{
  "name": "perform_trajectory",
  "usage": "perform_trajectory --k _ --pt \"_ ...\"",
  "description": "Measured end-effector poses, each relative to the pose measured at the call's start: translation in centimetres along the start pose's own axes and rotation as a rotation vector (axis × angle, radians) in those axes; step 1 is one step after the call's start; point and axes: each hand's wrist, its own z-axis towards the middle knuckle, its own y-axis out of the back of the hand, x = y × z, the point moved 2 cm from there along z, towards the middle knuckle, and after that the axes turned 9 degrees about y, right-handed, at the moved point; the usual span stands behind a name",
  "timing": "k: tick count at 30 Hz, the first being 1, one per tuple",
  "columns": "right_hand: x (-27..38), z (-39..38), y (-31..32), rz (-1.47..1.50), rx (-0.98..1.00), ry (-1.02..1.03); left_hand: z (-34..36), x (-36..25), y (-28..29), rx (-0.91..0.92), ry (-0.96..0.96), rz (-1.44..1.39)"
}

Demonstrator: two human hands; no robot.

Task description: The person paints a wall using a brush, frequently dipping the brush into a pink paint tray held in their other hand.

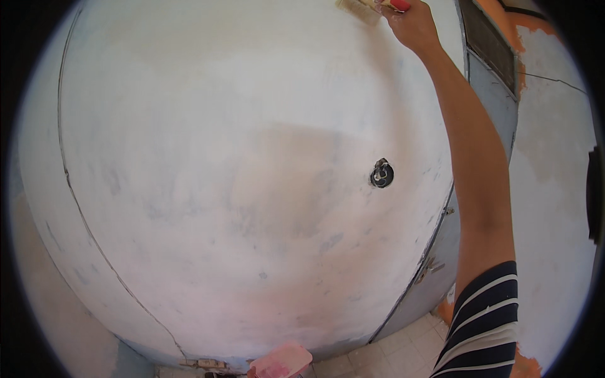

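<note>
Head cam: the right hand point(413, 26) is way up top, fingers pinching the red-ended handle of a paintbrush point(358, 9), bristles by the patchy white wall point(189, 157), can't tell if they're touching. Below that there's 1 round dark hole point(382, 174), plus a pink container point(280, 361) at the bottom.

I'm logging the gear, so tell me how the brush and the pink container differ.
Place: the brush is at the picture's top edge; the pink container is at the bottom edge.
Hold: the brush is in the fingers of the right hand; no hand shows on the pink container.
Colour: the brush has pale bristles and some red on its handle; the pink container's visible part is pink.
Shared: both are partly cut off by the frame.
</note>
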Motion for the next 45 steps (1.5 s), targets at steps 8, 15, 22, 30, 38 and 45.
perform_trajectory --k 8,15,22,30,38,45 --pt "2.0 -12.3 -2.4 -0.196 0.137 0.200 -1.5 5.5 2.2 -0.041 0.521 -0.588" --pt "9.7 -21.7 -0.5 -0.019 0.373 0.048 0.0 7.0 3.2 -0.001 0.620 -0.855" --pt "21.0 -31.1 2.3 0.395 0.416 -0.366 -0.4 -1.0 2.9 0.072 0.444 -0.591" --pt "41.0 -41.7 3.7 0.902 -0.319 -1.465 -2.5 2.4 9.1 -0.108 0.606 -0.875" --pt "49.8 -39.6 6.1 0.936 -0.043 -1.454 -4.6 -2.5 11.5 -0.262 0.378 -0.461" --pt "57.1 -35.9 2.0 0.826 0.048 -1.572 -6.5 -2.9 14.1 -0.410 0.112 -0.287"
